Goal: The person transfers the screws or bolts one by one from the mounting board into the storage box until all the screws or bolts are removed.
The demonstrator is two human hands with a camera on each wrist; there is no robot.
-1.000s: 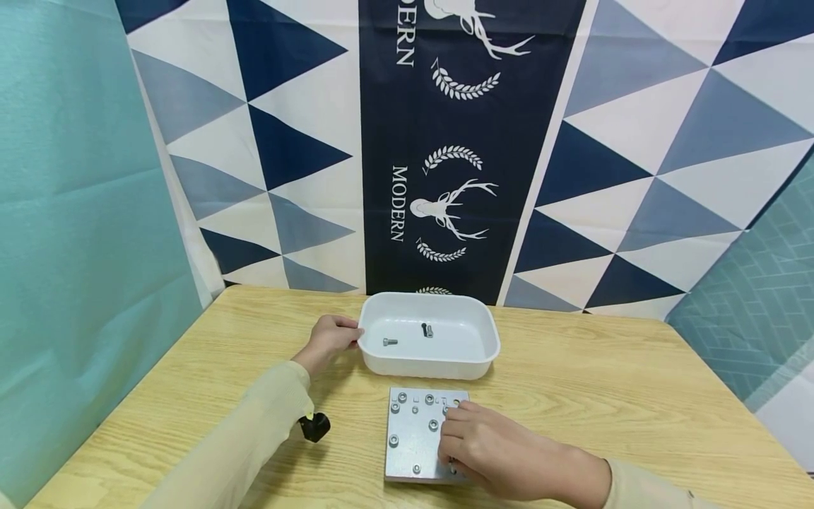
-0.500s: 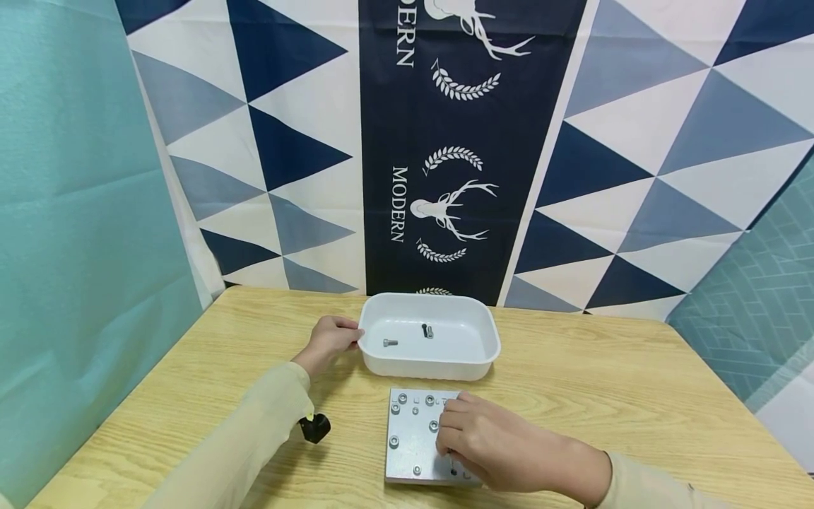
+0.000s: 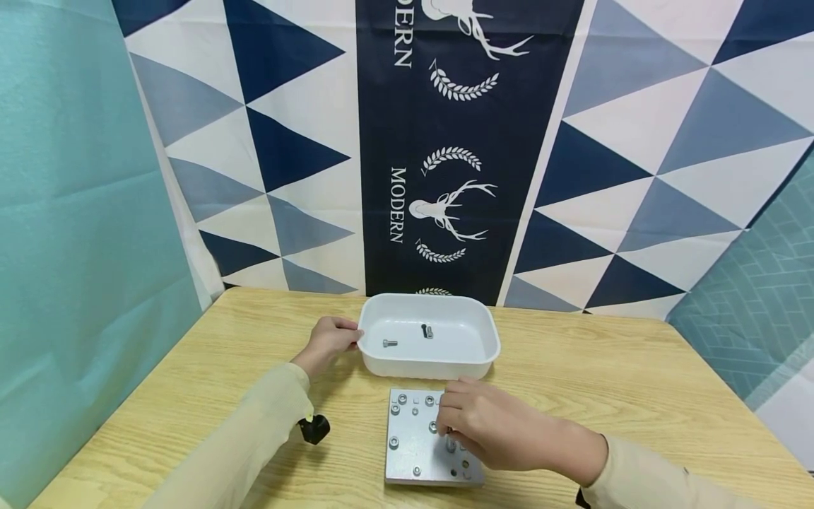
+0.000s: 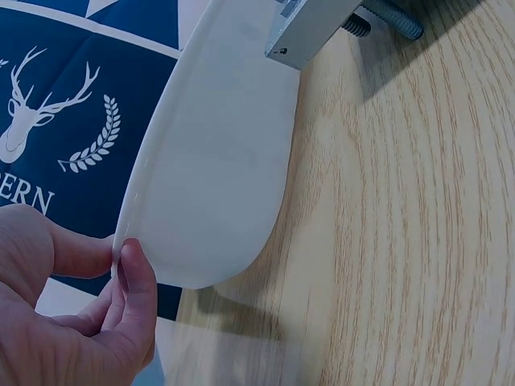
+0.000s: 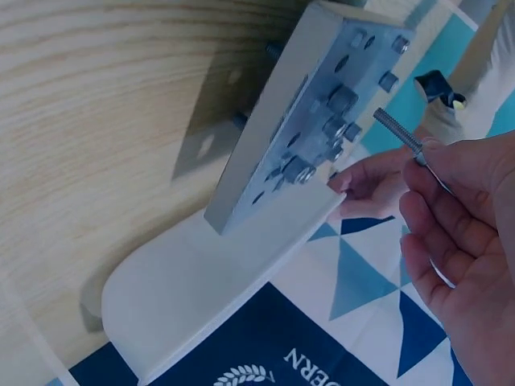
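Observation:
My left hand (image 3: 332, 336) pinches the left end of a white plastic tray (image 3: 429, 370) by its rim, thumb on one side and fingers on the other in the left wrist view. Between thumb and fingertips of my right hand (image 3: 492, 428) is a bolt (image 5: 396, 131), its threaded shank pointing away from the hand and apart from the plate. Below that hand lies a thick silver metal plate (image 3: 413, 452) with several socket-head bolts standing in it. Bare holes show near its front right corner. The hand covers the plate's right side in the head view.
Inside the tray lie a silver bolt (image 3: 390, 343) and, further right, a dark bolt (image 3: 424, 330) beside another silver one (image 3: 429, 333). The wooden table (image 3: 585, 396) ends at a patterned backdrop (image 3: 305, 155). Bolt ends (image 4: 394, 18) stick out beneath the plate.
My right hand has risen from the plate's front right part with the bolt, and a dark hole there is now uncovered. The left hand and tray stay put.

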